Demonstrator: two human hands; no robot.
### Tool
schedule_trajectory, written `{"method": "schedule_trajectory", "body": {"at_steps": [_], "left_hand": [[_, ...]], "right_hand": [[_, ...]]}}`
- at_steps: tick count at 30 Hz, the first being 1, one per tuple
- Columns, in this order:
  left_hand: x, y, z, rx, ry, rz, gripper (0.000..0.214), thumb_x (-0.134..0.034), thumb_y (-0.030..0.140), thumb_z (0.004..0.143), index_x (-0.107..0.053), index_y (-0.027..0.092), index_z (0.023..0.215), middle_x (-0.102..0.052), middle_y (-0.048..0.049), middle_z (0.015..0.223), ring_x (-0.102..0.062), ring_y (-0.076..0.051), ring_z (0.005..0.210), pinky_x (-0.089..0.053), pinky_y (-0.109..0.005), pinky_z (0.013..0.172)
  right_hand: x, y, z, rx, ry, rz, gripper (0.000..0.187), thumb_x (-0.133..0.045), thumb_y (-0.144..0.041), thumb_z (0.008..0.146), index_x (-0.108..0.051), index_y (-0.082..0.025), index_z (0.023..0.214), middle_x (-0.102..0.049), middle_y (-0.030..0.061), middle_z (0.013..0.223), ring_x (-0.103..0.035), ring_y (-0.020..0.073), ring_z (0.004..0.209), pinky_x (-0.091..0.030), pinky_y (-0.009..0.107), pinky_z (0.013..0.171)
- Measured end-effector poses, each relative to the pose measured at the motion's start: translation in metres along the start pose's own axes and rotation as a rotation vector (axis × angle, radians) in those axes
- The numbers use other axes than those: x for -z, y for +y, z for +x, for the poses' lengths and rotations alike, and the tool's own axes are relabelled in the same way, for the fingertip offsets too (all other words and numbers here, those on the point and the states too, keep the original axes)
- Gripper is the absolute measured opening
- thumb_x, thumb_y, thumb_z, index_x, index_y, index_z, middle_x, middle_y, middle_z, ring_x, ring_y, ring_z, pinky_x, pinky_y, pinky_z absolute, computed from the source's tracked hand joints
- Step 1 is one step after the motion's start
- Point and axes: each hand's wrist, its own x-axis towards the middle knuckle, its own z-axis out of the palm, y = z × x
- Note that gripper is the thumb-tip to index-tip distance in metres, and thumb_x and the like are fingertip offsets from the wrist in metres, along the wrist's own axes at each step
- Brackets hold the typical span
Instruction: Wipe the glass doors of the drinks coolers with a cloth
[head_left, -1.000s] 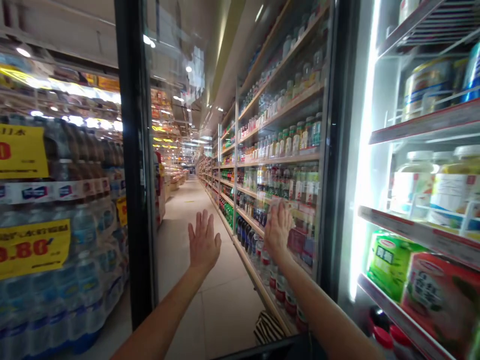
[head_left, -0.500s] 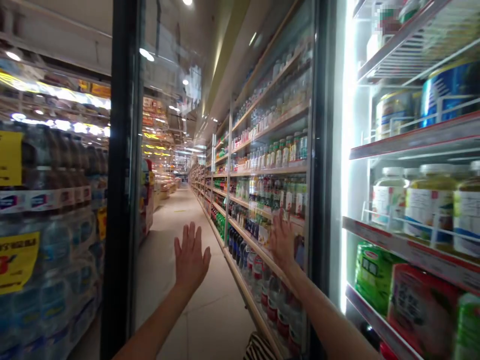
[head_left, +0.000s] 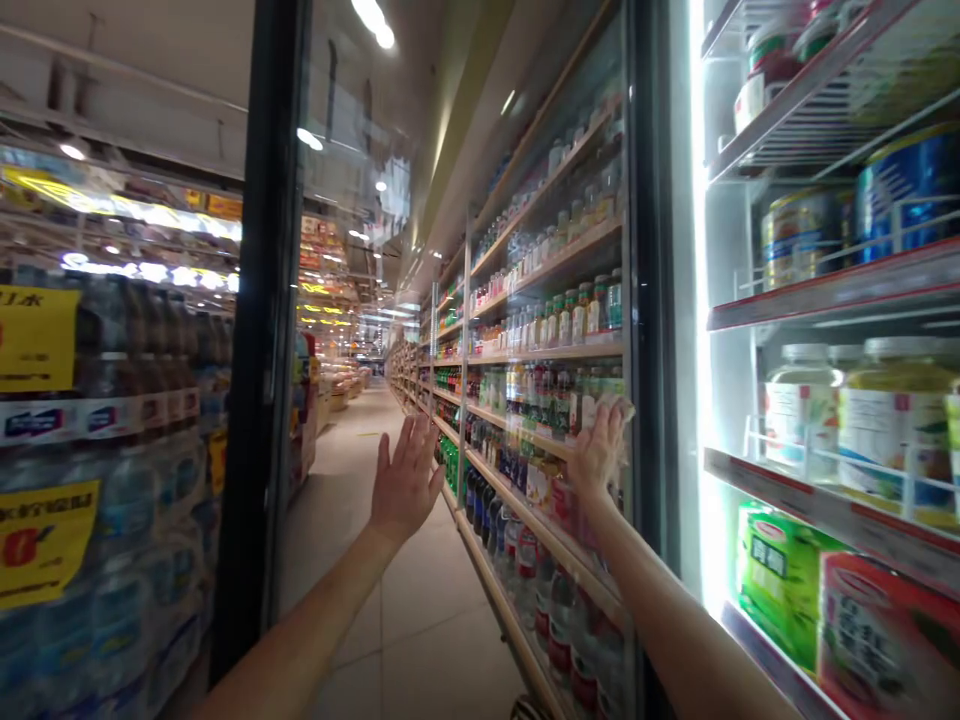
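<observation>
An open glass fridge door with a black frame stands in front of me. My left hand lies flat against the glass, fingers spread and pointing up, holding nothing. Near the door's right edge, my right hand presses on the glass with its fingers curled over a pale crumpled cloth. Through the glass I see a long shop aisle with drink shelves.
The lit fridge interior on the right holds jars, tins and green and red cartons on wire shelves. Stacked bottled water with yellow price signs fills the left. A tiled floor runs down the aisle.
My right hand has slid up and to the right along the glass, towards the door's right edge, and the cloth now shows under its fingers. The left hand has barely shifted.
</observation>
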Motion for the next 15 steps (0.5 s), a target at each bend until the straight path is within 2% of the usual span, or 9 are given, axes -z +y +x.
{"method": "schedule_trajectory", "body": {"at_steps": [1, 4, 5, 6, 9, 10, 11, 14, 15], "left_hand": [[-0.001, -0.001, 0.000, 0.005, -0.008, -0.004, 0.052, -0.042, 0.028, 0.088, -0.034, 0.016, 0.138, -0.037, -0.0134, 0.143, -0.023, -0.023, 0.138, -0.010, -0.046, 0.113], [-0.002, -0.003, -0.003, 0.004, -0.010, -0.004, 0.055, -0.042, 0.029, 0.088, -0.030, 0.017, 0.140, -0.036, -0.0125, 0.143, -0.022, -0.023, 0.138, -0.008, -0.046, 0.113], [-0.002, -0.003, -0.004, -0.002, -0.008, 0.001, 0.055, -0.042, 0.029, 0.088, -0.030, 0.017, 0.141, -0.036, -0.0124, 0.143, -0.021, -0.023, 0.138, -0.008, -0.046, 0.113], [-0.002, -0.004, -0.005, -0.012, -0.006, 0.008, 0.055, -0.042, 0.029, 0.088, -0.031, 0.017, 0.140, -0.036, -0.0124, 0.143, -0.021, -0.023, 0.138, -0.008, -0.046, 0.113], [-0.002, -0.004, -0.006, -0.037, 0.008, 0.036, 0.054, -0.042, 0.028, 0.088, -0.032, 0.016, 0.139, -0.038, -0.0126, 0.143, -0.019, -0.022, 0.139, -0.009, -0.044, 0.114], [-0.002, -0.004, -0.006, -0.041, 0.017, 0.045, 0.054, -0.043, 0.029, 0.088, -0.033, 0.016, 0.139, -0.038, -0.0126, 0.142, -0.018, -0.022, 0.139, -0.009, -0.044, 0.114], [-0.003, -0.005, -0.006, -0.044, 0.024, 0.053, 0.054, -0.043, 0.029, 0.088, -0.033, 0.016, 0.139, -0.038, -0.0126, 0.142, -0.018, -0.022, 0.139, -0.009, -0.044, 0.114], [-0.003, -0.006, -0.006, -0.048, 0.031, 0.064, 0.054, -0.043, 0.029, 0.087, -0.034, 0.016, 0.139, -0.037, -0.0121, 0.143, -0.018, -0.022, 0.139, -0.009, -0.044, 0.114], [-0.003, -0.006, -0.006, -0.048, 0.027, 0.061, 0.054, -0.043, 0.029, 0.087, -0.034, 0.016, 0.138, -0.037, -0.0117, 0.143, -0.019, -0.022, 0.139, -0.010, -0.043, 0.114]], "right_hand": [[-0.002, -0.003, 0.001, 0.062, -0.029, 0.007, 0.054, -0.029, -0.023, 0.089, -0.028, -0.015, 0.142, -0.030, 0.0165, 0.146, -0.024, 0.0269, 0.136, -0.026, 0.053, 0.106], [-0.004, -0.012, 0.006, 0.418, -0.242, 0.039, 0.052, -0.035, -0.022, 0.087, -0.035, -0.021, 0.139, -0.041, 0.0109, 0.141, -0.029, 0.0242, 0.134, -0.025, 0.049, 0.108], [-0.005, -0.012, 0.009, 0.450, -0.260, 0.037, 0.052, -0.035, -0.022, 0.087, -0.037, -0.022, 0.138, -0.042, 0.0103, 0.140, -0.030, 0.0241, 0.133, -0.025, 0.049, 0.108], [-0.005, -0.012, 0.014, 0.402, -0.226, 0.025, 0.052, -0.035, -0.022, 0.087, -0.036, -0.022, 0.139, -0.042, 0.0109, 0.140, -0.031, 0.0246, 0.133, -0.025, 0.050, 0.108], [-0.008, -0.010, 0.031, 0.084, 0.005, -0.017, 0.054, -0.030, -0.021, 0.088, -0.030, -0.016, 0.142, -0.033, 0.0162, 0.145, -0.029, 0.0278, 0.134, -0.028, 0.054, 0.104], [-0.009, -0.010, 0.034, 0.067, 0.033, -0.016, 0.055, -0.030, -0.021, 0.088, -0.028, -0.015, 0.142, -0.030, 0.0170, 0.146, -0.028, 0.0280, 0.135, -0.028, 0.054, 0.104], [-0.010, -0.012, 0.036, 0.130, 0.011, -0.006, 0.056, -0.031, -0.020, 0.087, -0.027, -0.015, 0.143, -0.030, 0.0167, 0.146, -0.027, 0.0274, 0.135, -0.029, 0.052, 0.104], [-0.012, -0.020, 0.034, 0.521, -0.213, 0.023, 0.057, -0.037, -0.019, 0.086, -0.029, -0.021, 0.142, -0.038, 0.0110, 0.143, -0.029, 0.0237, 0.135, -0.026, 0.046, 0.108], [-0.012, -0.022, 0.034, 0.568, -0.249, 0.018, 0.057, -0.038, -0.019, 0.085, -0.030, -0.023, 0.142, -0.039, 0.0096, 0.143, -0.029, 0.0235, 0.135, -0.025, 0.046, 0.108]]}}
